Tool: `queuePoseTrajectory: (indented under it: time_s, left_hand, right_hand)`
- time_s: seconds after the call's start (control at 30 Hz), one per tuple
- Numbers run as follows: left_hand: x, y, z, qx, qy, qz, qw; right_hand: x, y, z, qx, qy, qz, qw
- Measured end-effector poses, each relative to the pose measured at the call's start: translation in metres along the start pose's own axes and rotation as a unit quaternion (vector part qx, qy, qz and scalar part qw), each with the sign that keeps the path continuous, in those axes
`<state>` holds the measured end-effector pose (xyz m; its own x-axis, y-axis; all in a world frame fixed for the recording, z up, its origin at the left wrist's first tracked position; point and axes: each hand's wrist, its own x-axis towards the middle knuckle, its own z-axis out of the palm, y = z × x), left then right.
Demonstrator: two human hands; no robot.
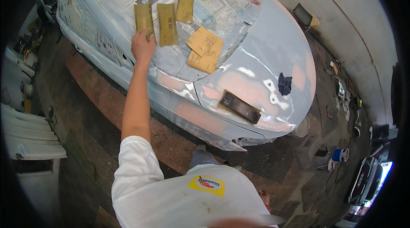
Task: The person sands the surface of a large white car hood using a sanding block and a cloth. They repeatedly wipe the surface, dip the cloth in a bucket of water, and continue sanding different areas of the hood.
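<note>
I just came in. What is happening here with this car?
The person's left hand touches the lower end of the leftmost brown strip on the car. Two more strips and brown paper sheets lie nearby. A dark block and a crumpled dark cloth rest farther right on the car.

Pale grey wall (346, 4), dark patchy floor (92, 142).

Under your left fingers (140, 36), the brown strip (143, 13) looks matt, like abrasive paper. Right of them is thin newspaper (217, 16); farther right, the grey hood (269, 40) looks smooth and partly glossy, the crumpled black cloth (285, 84) matt.
</note>
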<state>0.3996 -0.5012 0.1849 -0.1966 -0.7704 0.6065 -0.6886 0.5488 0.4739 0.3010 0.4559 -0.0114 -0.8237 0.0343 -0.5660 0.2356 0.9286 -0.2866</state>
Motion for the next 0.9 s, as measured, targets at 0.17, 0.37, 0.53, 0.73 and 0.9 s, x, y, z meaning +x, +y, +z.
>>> queuePoseTrajectory:
  time_s: [0.17, 0.37, 0.53, 0.73, 0.9]
  left_hand:
    - [0.009, 0.012, 0.019, -0.064, -0.107, -0.008, 0.992]
    - [0.012, 0.032, 0.036, 0.023, -0.096, 0.015, 0.995]
    - [0.025, 0.023, 0.05, 0.052, -0.112, 0.012, 0.992]
    - [0.035, 0.012, 0.051, 0.031, -0.09, 0.01, 0.995]
    - [0.029, 0.012, 0.054, -0.021, -0.083, 0.018, 0.996]
  right_hand:
    - [-0.012, -0.009, 0.001, 0.001, 0.005, 0.0, 1.0]
    - [-0.032, -0.012, -0.002, 0.009, -0.01, 0.021, 1.0]
    - [-0.035, 0.022, 0.023, -0.006, 0.011, 0.033, 0.999]
    - [-0.028, 0.057, 0.047, 0.091, -0.039, 0.046, 0.994]
    - [-0.013, 0.11, 0.053, 0.101, -0.003, 0.037, 0.994]
